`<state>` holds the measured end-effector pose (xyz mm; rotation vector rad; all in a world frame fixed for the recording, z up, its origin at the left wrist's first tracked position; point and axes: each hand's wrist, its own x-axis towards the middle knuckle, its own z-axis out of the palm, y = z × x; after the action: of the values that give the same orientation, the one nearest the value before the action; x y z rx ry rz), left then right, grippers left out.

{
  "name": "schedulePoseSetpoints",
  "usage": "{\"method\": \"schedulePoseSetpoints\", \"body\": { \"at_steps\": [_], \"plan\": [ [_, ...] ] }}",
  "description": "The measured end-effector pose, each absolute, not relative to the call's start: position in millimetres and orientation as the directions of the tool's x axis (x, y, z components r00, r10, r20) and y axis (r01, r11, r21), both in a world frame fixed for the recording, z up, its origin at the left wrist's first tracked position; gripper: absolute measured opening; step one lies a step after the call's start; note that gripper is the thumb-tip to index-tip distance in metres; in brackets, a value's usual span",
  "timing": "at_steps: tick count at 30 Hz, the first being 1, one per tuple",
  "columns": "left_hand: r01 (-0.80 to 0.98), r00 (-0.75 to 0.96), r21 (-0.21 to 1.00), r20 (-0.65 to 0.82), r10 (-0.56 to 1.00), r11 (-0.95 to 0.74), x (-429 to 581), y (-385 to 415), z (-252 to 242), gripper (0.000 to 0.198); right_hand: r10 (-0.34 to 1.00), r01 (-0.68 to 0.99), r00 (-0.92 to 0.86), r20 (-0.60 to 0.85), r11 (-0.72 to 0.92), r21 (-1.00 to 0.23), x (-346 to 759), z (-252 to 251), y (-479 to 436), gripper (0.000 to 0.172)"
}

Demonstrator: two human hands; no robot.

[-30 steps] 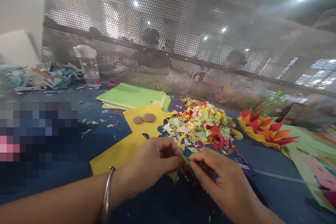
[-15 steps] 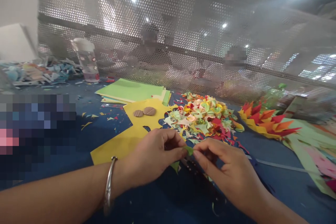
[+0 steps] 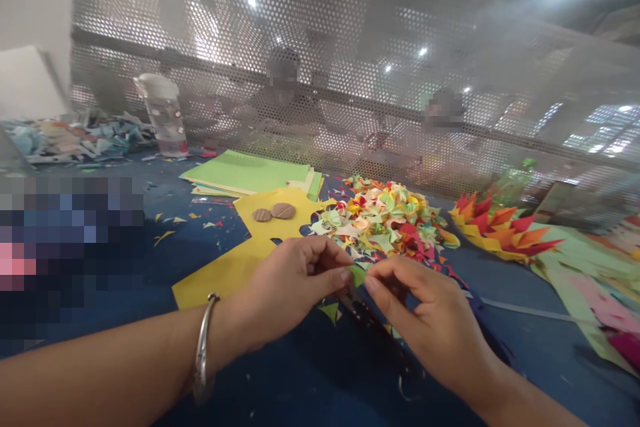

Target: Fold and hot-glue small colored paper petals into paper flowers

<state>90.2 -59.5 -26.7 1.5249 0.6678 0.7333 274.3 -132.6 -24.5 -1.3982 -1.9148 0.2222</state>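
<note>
A small green piece of paper is pinched between the thumb and fingers of my left hand, which wears a silver bangle at the wrist. Facing it, my right hand has its thumb and forefinger closed at the paper's other edge. Below the hands lies a long dark tool, partly hidden, its kind unclear. Another green scrap rests on the blue table surface beside it. Yellow paper with cut-outs lies under and behind my left hand, two brown ridged ovals on top.
Behind the hands spreads a heap of coloured paper scraps. A stack of green sheets lies behind the yellow paper. Farther out are a cup, a red-orange-yellow pointed paper piece and a perforated screen with people beyond.
Both hands have shifted slightly upward in the view, still at the green paper. The green piece looks a little more spread out between the fingertips.
</note>
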Motion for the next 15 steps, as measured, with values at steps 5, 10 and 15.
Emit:
{"method": "schedulePoseSetpoints", "body": {
  "at_steps": [5,10,15],
  "plan": [
    [-0.009,0.608,0.999,0.036,0.793,-0.039,89.1,-60.4,-24.5,0.017,0.868,0.746,-0.113,0.484,0.396,-0.536,274.6,-24.9,-130.5,0.015],
    [-0.065,0.578,0.995,-0.028,0.816,0.080,90.3,-60.4,-22.4,0.019,0.835,0.762,-0.160,0.526,0.443,-0.472,273.3,-25.1,-130.1,0.012],
    [-0.075,0.583,0.987,-0.070,0.810,0.140,90.3,-60.9,-21.1,0.024,0.780,0.777,-0.252,0.573,0.516,-0.360,272.2,-27.5,-130.8,0.009]
  ]
}}
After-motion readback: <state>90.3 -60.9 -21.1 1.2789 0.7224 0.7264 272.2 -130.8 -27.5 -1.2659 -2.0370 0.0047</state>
